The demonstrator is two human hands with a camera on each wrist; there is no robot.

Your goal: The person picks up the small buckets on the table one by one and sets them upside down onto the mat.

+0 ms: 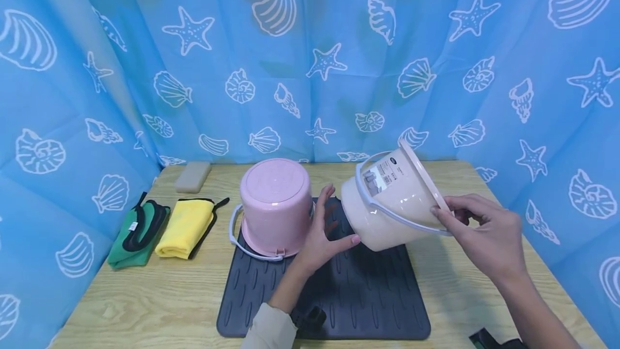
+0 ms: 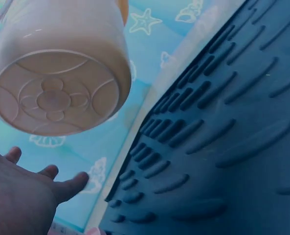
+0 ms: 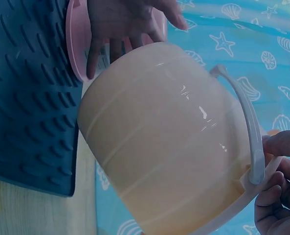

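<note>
A cream bucket [image 1: 402, 203] with a label and a pale blue-grey handle is held tilted in the air, its rim toward the right. My right hand [image 1: 489, 230] pinches that rim between thumb and fingers. Beside the bucket's base, my left hand [image 1: 322, 236] has its fingers spread; in the left wrist view a gap shows between this hand [image 2: 27, 191] and the bucket's bottom [image 2: 54, 98]. Behind the left hand, a pink bucket [image 1: 276, 209] stands upside down on a dark ridged mat [image 1: 368, 306], its handle lowered to the left.
On the left of the wooden table [image 1: 145, 306] lie a folded green cloth [image 1: 135, 236] and a folded yellow cloth [image 1: 186, 228]. A beige block [image 1: 192, 176] sits farther back. Blue curtains [image 1: 310, 58] with white shell patterns enclose the table's back and sides.
</note>
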